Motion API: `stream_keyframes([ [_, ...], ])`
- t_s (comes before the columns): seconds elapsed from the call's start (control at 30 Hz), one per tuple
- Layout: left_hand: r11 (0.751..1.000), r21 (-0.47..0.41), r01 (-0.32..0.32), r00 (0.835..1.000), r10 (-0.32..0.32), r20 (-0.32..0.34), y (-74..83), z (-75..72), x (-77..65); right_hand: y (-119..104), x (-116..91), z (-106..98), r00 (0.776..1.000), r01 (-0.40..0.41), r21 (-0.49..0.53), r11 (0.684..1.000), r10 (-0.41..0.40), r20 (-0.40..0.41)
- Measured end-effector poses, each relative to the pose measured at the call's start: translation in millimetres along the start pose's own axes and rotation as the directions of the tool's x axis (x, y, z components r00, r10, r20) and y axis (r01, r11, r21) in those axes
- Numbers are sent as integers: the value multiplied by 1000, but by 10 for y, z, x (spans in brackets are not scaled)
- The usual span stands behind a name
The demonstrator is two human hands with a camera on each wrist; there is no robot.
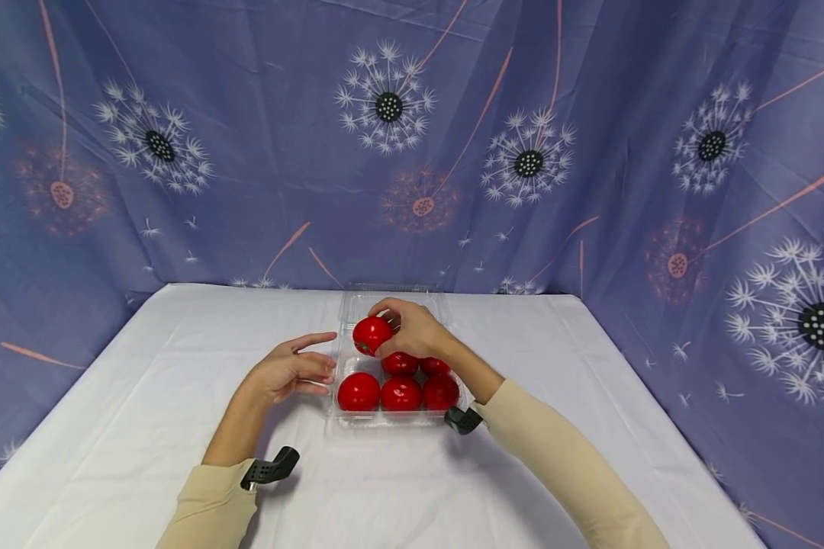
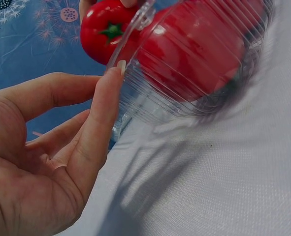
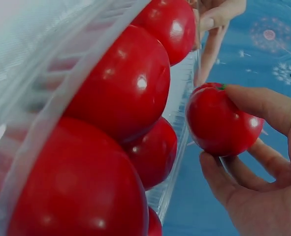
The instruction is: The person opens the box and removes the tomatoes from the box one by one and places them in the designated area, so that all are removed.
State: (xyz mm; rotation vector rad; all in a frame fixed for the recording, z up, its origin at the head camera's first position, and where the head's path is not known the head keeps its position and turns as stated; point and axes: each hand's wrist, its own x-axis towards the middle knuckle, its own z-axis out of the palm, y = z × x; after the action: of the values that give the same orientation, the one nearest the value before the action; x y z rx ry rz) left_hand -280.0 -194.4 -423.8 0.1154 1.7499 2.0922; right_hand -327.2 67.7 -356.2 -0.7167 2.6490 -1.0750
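My right hand grips a red tomato with a green stem mark, held above the back left of a clear plastic box. In the right wrist view, thumb and fingers go round that tomato. Three tomatoes fill the front row of the box, the left one at its corner. Behind them sit two more, one in the middle and one at right, partly hidden by my wrist. My left hand is at the box's left side, fingers extended; its fingertips touch the rim.
The box's clear lid lies raised behind it, towards the back edge of the white-covered table. A blue curtain with dandelion prints hangs behind and at both sides. Each wrist wears a black camera mount.
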Motion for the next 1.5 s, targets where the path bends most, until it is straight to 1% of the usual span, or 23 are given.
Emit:
stream_keyframes([
  [0.23, 1000, 0, -6, 1000, 6, 4, 4, 2, -8, 64, -81, -85, 998, -21, 80, 997, 26, -53],
  [0.4, 1000, 4, -6, 1000, 6, 6, 4, -9, -8, 103, -129, -145, 998, -20, 101, 995, 26, -63],
  [0.63, 1000, 11, -7, 1000, 7, 0, 20, 4, 8, 113, -206, -227, 998, 5, 139, 990, 2, -55],
  [0.77, 1000, 18, -7, 1000, 7, -2, 26, 10, 0, 133, -234, -258, 999, 21, 147, 989, -14, -48],
  [0.87, 1000, 22, -11, 1000, 11, 5, 18, 6, -11, 159, -252, -276, 998, 28, 133, 991, -21, -53],
  [1.0, 1000, 22, -21, 1000, 21, 18, 8, 0, -20, 196, -294, -311, 998, 4, 107, 994, 3, -69],
  [1.13, 1000, 11, -23, 1000, 23, 20, 2, 1, -21, 233, -345, -358, 996, -22, 110, 994, 31, -85],
  [1.37, 1000, 4, -22, 1000, 22, 15, 9, 7, -20, 300, -405, -462, 993, -16, 130, 991, 31, -114],
  [1.5, 1000, 6, -19, 1000, 19, 13, 7, -1, -28, 352, -442, -499, 990, -36, 132, 991, 53, -131],
])
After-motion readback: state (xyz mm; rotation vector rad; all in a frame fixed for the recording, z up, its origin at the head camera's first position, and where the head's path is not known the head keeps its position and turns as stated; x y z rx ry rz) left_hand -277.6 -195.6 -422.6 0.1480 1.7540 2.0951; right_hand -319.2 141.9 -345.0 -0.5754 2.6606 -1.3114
